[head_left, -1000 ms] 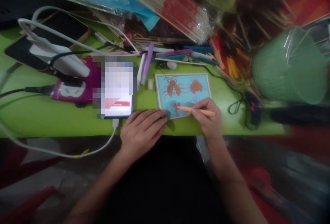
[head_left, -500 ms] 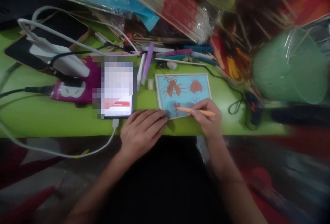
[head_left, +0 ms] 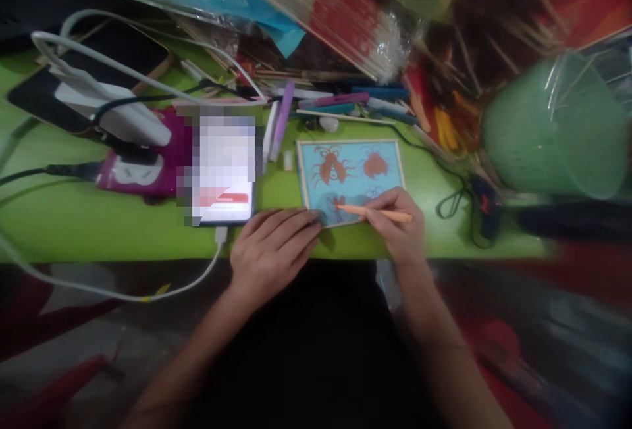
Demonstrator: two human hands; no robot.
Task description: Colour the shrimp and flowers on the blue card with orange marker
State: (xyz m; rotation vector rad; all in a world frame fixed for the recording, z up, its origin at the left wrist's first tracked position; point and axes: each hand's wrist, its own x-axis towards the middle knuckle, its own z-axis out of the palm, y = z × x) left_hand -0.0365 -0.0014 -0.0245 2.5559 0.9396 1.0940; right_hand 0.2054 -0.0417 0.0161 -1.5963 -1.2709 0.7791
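A blue board with a pale frame [head_left: 355, 176] lies flat near the table's front edge. Brown-orange beetle figures fill its upper half; below them are a purple flower outline and a smaller, partly coloured insect figure. My right hand [head_left: 397, 222] grips an orange marker pen [head_left: 353, 209], its tip at that lower-left insect. Flat across the table edge, my left hand [head_left: 276, 241] has its fingers stretched out, the fingertips resting on the board's lower-left corner.
Left of the board lies a phone [head_left: 224, 179] on a charging cable, beside a purple power strip [head_left: 148, 169] with plugs. Pens [head_left: 340, 100] and bundled sticks line the back. A green bucket [head_left: 553, 129] stands right, near a dark corded tool [head_left: 486, 208].
Almost nothing differs. The marker tip stays at the lower-left insect, and both hands keep their places.
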